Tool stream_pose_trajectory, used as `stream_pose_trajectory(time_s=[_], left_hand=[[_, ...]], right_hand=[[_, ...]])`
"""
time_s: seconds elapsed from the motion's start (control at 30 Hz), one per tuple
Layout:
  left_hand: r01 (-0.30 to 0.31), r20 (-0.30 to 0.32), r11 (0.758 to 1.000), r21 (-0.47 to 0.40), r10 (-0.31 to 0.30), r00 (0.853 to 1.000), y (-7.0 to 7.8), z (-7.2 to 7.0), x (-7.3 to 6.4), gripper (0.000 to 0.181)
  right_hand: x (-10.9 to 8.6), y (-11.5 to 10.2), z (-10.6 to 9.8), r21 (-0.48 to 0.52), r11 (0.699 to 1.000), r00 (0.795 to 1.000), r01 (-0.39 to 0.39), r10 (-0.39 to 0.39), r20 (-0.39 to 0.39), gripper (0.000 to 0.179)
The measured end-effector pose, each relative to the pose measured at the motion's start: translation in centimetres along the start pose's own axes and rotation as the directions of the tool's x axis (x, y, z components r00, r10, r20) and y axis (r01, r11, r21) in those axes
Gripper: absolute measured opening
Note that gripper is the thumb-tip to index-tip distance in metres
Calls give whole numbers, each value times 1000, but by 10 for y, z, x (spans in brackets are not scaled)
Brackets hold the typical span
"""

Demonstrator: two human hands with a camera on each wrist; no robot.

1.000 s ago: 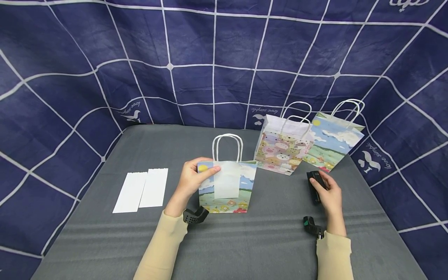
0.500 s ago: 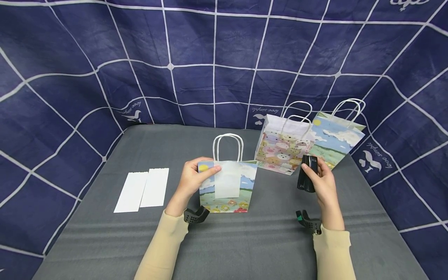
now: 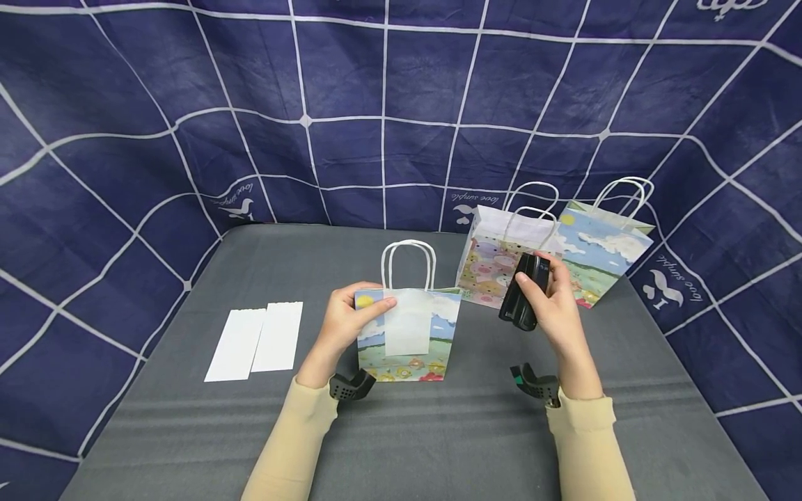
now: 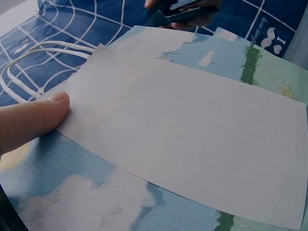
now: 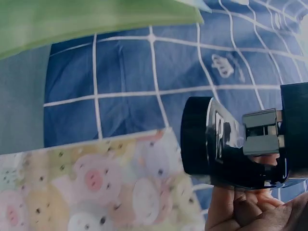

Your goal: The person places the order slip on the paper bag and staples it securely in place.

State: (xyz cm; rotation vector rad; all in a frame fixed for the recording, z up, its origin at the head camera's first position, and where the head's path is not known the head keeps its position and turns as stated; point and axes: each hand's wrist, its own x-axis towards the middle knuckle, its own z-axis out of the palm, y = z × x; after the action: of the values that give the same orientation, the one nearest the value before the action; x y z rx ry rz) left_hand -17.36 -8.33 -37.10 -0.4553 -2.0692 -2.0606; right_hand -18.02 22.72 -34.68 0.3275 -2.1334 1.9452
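Observation:
My left hand (image 3: 352, 313) pinches the top left of a paper gift bag (image 3: 370, 358) with a meadow-and-sky print and white twisted handles. Under the thumb, a white paper card (image 3: 406, 330) lies flat against the bag's front; it fills much of the left wrist view, where the thumb (image 4: 53, 108) presses its top edge. To the right, my right hand (image 3: 557, 299) grips a black stapler (image 3: 523, 292), raised above the table and tilted. A gap separates the stapler from the held bag. Its metal part shows in the right wrist view.
Behind the stapler stands an animal-print paper bag (image 3: 485, 257), and beside it another meadow-print bag (image 3: 604, 247). Two white cards (image 3: 235, 344) lie on the left of the grey table (image 3: 426, 445). Blue checked cloth (image 3: 351, 153) surrounds the table's back and sides.
My right hand has lifted the stapler off the table at the right and carried it up and leftward, in front of the animal-print bag. The left hand, held bag and card stay put.

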Motion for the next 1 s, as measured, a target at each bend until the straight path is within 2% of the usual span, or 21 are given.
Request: stream_pose_trajectory(time_s=[0.27,0.5,0.67,0.87,1.0], left_hand=[[-1,-11,1000,-22,1,1000,-2,0,0,17],[7,-13,1000,-16,-7,1000,-1,1,0,18],[17,-18,1000,-6,-17,1000,0,1,0,19],[13,-18,1000,-1,-13,1000,0,1,0,18],[14,-17,1000,-2,-14,1000,0,1,0,18]], right_hand=[[9,-15,22,17,996,993,93,-94,77,47],[14,-27,40,62,993,991,97,-102,82,46],[15,-36,54,135,983,988,128,-139,72,46],[15,-42,72,286,933,960,218,-258,112,50],[18,-44,83,314,916,940,251,-308,148,52]])
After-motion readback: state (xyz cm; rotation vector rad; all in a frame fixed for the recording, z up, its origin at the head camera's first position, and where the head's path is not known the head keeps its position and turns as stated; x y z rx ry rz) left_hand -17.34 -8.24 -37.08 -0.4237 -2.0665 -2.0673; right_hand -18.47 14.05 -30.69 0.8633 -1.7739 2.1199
